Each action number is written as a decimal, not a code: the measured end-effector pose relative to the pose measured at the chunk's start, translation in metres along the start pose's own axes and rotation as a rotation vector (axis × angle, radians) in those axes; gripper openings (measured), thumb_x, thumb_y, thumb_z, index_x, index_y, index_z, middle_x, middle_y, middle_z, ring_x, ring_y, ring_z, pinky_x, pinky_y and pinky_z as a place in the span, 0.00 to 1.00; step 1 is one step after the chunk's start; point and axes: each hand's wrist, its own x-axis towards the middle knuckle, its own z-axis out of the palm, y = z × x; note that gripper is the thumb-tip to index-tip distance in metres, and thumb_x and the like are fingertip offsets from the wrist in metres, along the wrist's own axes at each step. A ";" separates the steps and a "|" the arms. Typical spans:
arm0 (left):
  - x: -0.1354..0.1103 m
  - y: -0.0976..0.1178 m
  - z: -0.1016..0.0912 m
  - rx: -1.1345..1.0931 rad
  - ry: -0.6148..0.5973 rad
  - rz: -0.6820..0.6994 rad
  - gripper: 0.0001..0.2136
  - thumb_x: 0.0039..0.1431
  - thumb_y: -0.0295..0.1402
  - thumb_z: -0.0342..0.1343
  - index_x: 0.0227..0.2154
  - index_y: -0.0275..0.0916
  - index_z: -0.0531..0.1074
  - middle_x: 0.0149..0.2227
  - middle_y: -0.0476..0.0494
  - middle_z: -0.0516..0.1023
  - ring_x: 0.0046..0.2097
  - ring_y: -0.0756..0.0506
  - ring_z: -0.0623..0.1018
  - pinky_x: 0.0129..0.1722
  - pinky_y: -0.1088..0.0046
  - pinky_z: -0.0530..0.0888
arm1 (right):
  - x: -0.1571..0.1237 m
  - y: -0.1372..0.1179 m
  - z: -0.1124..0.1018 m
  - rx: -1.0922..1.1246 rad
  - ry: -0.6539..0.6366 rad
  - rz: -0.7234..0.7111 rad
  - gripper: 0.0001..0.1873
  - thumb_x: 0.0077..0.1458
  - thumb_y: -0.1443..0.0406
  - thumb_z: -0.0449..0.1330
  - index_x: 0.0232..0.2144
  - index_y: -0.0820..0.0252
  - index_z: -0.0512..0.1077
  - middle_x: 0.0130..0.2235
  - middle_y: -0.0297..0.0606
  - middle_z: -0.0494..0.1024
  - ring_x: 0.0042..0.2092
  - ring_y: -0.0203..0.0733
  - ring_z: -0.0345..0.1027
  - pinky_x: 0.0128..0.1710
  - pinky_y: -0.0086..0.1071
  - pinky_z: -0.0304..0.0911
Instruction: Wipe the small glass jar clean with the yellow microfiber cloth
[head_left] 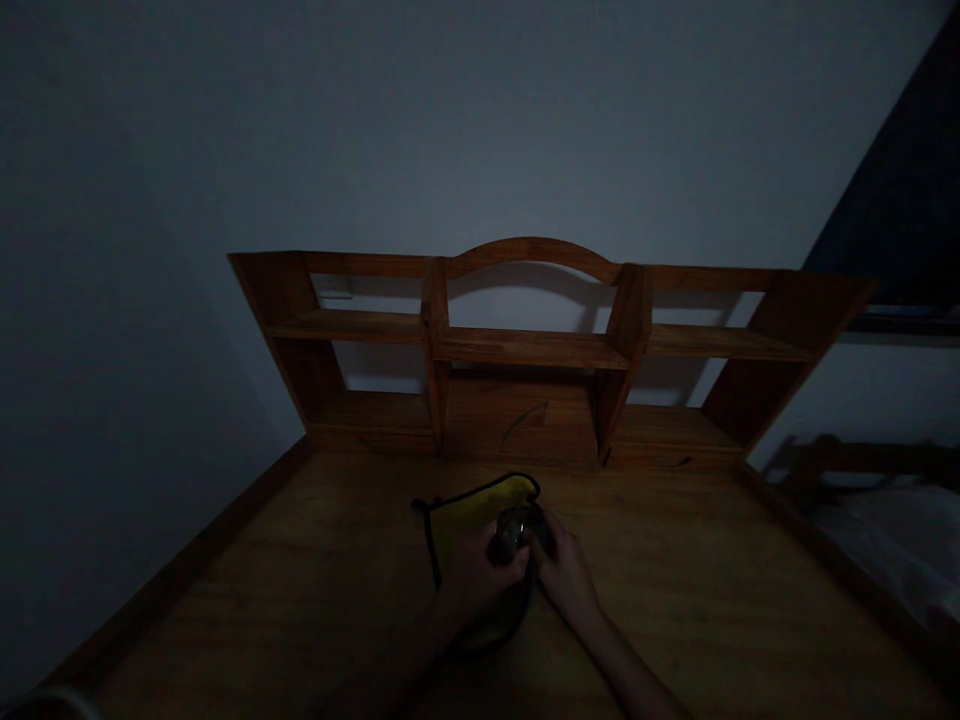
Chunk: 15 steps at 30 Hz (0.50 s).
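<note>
The scene is very dim. My left hand and my right hand meet over a small dark rounded object with a faint glint, near the middle of a wooden desk. Both hands have their fingers curled round that object. I cannot make out what it is. Under the hands lies a yellow pouch or cloth with a black edge. My left hand rests on its near part. A black cord runs down its left side.
A wooden shelf unit with an arched top and bare shelves stands at the back of the desk against a plain wall. To the right, a bed with pale bedding and a wooden frame. A dark panel fills the upper right.
</note>
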 end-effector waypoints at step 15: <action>0.006 0.004 -0.003 -0.285 -0.054 -0.132 0.18 0.60 0.43 0.49 0.42 0.35 0.73 0.38 0.41 0.78 0.40 0.44 0.77 0.41 0.69 0.72 | -0.002 0.000 -0.005 -0.110 0.020 -0.039 0.19 0.66 0.59 0.45 0.47 0.62 0.72 0.41 0.46 0.78 0.39 0.45 0.74 0.39 0.31 0.66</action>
